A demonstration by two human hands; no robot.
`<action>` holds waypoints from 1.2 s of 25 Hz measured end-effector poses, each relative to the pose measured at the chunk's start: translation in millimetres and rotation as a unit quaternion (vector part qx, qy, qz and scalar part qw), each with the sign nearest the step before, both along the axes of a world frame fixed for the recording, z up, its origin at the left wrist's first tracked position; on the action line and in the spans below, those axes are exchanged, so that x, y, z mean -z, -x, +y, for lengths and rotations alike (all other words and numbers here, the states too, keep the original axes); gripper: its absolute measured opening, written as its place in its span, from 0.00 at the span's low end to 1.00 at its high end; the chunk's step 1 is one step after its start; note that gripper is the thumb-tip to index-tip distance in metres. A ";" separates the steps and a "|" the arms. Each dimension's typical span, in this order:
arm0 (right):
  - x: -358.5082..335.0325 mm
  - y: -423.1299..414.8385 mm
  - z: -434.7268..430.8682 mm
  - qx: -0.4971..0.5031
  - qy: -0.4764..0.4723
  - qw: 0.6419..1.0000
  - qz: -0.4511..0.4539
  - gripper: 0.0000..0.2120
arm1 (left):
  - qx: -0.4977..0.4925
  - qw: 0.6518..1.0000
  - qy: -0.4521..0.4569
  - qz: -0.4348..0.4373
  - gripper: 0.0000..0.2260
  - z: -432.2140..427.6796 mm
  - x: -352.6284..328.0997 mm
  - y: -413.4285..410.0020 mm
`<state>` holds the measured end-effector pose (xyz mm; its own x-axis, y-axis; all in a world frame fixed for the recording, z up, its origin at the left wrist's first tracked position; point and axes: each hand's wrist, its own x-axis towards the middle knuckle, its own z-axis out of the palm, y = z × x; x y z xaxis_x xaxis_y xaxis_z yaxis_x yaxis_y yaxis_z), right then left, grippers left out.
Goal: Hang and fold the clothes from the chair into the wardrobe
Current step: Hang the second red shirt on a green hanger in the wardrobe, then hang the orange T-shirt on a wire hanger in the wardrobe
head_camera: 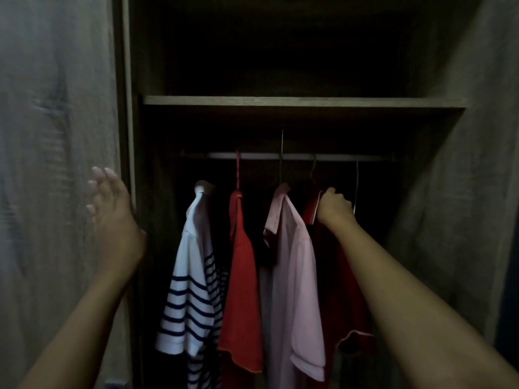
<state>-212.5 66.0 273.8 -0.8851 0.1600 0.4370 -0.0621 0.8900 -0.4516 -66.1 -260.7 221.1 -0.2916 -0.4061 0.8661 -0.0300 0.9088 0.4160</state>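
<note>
In the head view, your right hand (335, 207) is the one on the job. It reaches deep into the wardrobe (127, 80), fingers curled tight round the collar end of the dark red shirt (345, 290), the last garment on the right. The rail (337, 157) runs left to right under the shelf (280, 101), above and just beyond your knuckles, so any seating of a hanger goes upward and away from you. A thin wire hook (356, 186) hangs off the rail just right of that hand; you cannot tell whether it belongs to this shirt. The pink shirt (295, 276) hangs against the dark red one on its left, then the red shirt (241, 276) and the striped shirt (191, 276). Your left hand (112, 209) is open, fingers spread, at the edge of the left door (56, 136), well apart from the clothes and holding nothing. The chair is out of view.
</note>
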 end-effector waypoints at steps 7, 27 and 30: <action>20.2 -92.0 -35.8 -0.050 0.014 0.982 0.184 0.17 | 0.096 0.995 -0.015 0.023 0.30 14.3 6.0 -60.9; 287.8 -392.3 -395.7 -0.584 0.243 0.739 -0.231 0.07 | -0.132 0.931 -0.335 -0.053 0.08 -124.9 246.6 -452.6; 307.4 -404.8 -461.2 -0.599 0.239 0.698 -0.310 0.08 | -0.259 0.891 -0.372 -0.019 0.08 -164.5 265.0 -477.5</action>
<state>192.3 -395.1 -33.7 -0.5041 -0.8615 0.0610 -0.2941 0.1048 -0.9500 411.3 -425.2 -43.9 0.0782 -0.9525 0.2944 -0.3927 0.2420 0.8873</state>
